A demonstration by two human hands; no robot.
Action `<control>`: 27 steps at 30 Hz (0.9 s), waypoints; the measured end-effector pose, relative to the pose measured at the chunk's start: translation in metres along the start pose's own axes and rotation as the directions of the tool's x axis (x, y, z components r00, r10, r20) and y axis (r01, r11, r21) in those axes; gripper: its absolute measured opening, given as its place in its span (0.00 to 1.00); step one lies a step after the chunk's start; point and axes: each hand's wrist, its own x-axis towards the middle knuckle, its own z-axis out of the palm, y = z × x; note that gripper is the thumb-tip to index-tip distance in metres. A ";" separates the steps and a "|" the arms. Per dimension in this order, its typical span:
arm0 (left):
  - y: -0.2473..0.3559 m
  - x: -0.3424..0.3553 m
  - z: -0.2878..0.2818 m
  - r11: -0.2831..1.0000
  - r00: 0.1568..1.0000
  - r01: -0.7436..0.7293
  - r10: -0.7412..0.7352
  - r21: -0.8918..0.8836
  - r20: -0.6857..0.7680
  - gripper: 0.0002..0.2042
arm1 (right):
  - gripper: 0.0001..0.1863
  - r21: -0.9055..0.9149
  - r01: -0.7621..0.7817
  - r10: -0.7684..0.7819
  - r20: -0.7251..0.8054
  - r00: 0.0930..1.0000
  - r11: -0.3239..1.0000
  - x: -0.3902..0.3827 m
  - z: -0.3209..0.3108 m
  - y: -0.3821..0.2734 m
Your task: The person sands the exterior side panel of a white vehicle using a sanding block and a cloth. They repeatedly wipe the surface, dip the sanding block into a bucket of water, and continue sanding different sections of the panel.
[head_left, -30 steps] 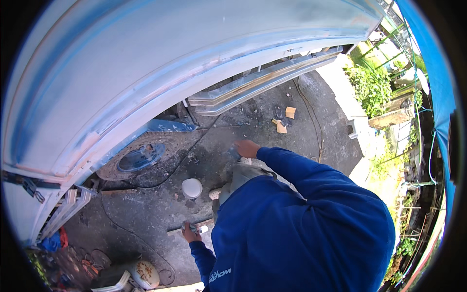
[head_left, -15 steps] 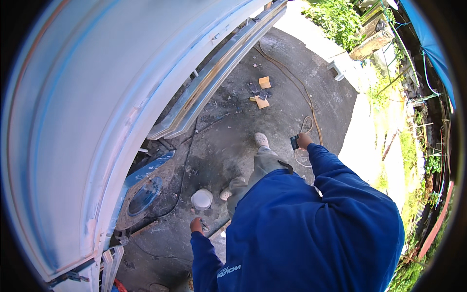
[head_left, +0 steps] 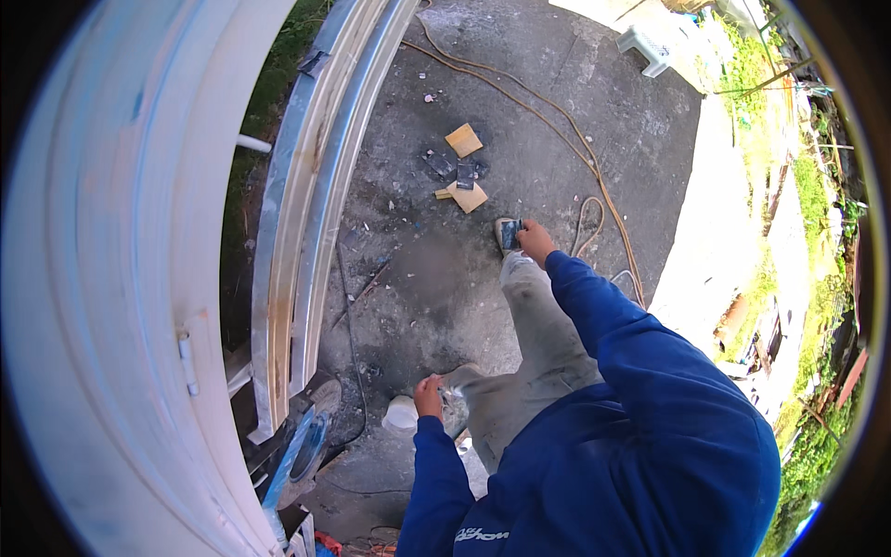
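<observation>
My right hand (head_left: 535, 243) is closed on a dark flat rectangular piece (head_left: 511, 234), held out in front of me above my shoe. Whether it is a sanding sheet or a blade cannot be told. My left hand (head_left: 428, 397) hangs lower on the left with its fingers curled in; anything inside them is hidden. Just beside that hand, a white bucket (head_left: 400, 414) stands on the ground, partly covered by it. Farther ahead lie tan square sheets (head_left: 464, 140) and dark square pieces (head_left: 439, 163), which look like sandpaper.
A large white panelled surface (head_left: 121, 278) fills the left side. Long metal-and-wood rails (head_left: 306, 186) run alongside it. An orange-brown hose (head_left: 594, 176) winds over the concrete, and a dark cable (head_left: 351, 325) lies nearer. A pale plastic stool (head_left: 645, 48) stands at the far right.
I have moved forward along the panel and the view has swung. My right hand, still gripping the dark piece, has come inward to the left. My left hand is now closer to the bucket.
</observation>
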 end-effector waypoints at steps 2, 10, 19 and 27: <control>0.068 0.044 0.079 0.989 0.991 0.104 -0.112 0.106 0.073 0.12 | 0.14 0.034 -0.036 0.036 -0.002 0.999 0.999 0.036 0.024 0.034; 0.182 0.323 0.302 0.852 0.951 -0.202 0.053 0.483 0.305 0.20 | 0.17 0.370 -0.412 0.339 0.247 0.908 0.833 0.104 0.052 0.074; 0.277 0.550 0.495 0.781 0.913 -0.379 0.227 0.496 0.340 0.46 | 0.45 -0.010 -0.144 0.142 -0.128 0.982 0.990 0.178 0.057 0.087; 0.302 0.638 0.548 0.901 0.909 -0.355 0.271 0.249 0.315 0.37 | 0.38 0.294 -0.201 0.187 0.075 0.980 0.934 0.203 0.030 0.030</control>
